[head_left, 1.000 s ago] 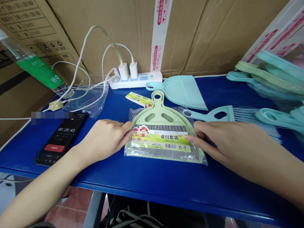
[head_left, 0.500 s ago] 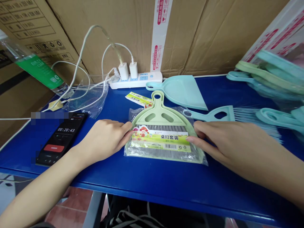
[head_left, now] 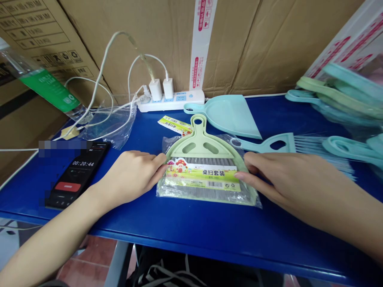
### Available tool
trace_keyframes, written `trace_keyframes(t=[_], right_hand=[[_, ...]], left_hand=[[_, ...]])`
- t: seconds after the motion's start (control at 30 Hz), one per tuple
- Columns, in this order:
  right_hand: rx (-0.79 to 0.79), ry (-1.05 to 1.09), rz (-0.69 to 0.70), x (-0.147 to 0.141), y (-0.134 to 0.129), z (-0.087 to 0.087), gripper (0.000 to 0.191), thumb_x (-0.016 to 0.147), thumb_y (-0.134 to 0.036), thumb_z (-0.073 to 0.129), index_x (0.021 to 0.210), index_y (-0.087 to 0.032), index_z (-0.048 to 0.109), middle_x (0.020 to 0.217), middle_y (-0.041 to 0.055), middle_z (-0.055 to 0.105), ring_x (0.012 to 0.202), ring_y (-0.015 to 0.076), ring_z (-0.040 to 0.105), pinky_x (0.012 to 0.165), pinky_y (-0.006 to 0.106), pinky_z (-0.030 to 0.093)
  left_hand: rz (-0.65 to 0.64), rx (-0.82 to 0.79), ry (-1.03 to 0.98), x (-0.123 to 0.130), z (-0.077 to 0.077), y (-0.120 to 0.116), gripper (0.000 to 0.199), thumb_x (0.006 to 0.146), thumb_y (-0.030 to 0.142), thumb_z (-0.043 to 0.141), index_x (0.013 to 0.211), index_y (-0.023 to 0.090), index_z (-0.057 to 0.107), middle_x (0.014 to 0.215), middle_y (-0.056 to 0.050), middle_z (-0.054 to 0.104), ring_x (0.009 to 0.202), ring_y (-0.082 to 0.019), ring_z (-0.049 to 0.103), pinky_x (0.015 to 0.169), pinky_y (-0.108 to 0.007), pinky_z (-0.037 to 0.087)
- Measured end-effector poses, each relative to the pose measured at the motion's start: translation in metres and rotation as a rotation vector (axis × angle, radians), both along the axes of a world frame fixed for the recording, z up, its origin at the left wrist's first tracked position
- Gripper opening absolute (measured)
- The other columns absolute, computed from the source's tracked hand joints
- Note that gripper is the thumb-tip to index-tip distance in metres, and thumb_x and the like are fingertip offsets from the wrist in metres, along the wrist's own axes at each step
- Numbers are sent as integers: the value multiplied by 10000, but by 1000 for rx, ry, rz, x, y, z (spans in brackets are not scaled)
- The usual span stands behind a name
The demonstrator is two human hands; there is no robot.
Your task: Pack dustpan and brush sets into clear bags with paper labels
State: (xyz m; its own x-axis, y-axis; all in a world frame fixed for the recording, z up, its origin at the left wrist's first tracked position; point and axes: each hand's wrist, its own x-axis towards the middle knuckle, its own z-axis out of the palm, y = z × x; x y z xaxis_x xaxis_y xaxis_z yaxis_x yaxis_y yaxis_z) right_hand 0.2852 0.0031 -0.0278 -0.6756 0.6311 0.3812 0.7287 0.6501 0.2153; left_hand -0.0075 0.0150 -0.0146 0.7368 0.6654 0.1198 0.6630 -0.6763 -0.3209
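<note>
A pale green dustpan and brush set [head_left: 206,149] lies on the blue table in a clear plastic bag, its handle pointing away from me. A printed card label [head_left: 206,175] rests across the grey bristles. My left hand [head_left: 134,171] pinches the left edge of the bagged set, fingers closed. On the opposite edge, my right hand [head_left: 278,179] grips with the thumb on top near the label; its other fingertips are partly hidden. Just beyond the set lie a light blue dustpan [head_left: 231,115], a light blue brush [head_left: 269,144] and another card label [head_left: 175,124].
At the left lie a phone [head_left: 77,175] showing a timer, and a tilted bottle [head_left: 49,89]. A white power strip [head_left: 173,100] with chargers and cables stands by the cardboard box [head_left: 248,48]. Several bagged dustpan sets [head_left: 344,95] pile up at the right.
The phone's timer has advanced by one second. Both hands and the green set stay in place.
</note>
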Motion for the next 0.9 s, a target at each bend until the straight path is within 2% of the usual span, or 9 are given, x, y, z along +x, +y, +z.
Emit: trace_keyframes(t=[0.9], right_hand=[[-23,14,0,0,0,1,522,1046,-471,169,660,-233,429,457,-6,514,329,169,513,342,271,288]], left_hand=[[-34,12,-22,-2,0,0,358,1019,267,303,745,202,524,504,37,517,432,-164,534,464,-297,326]])
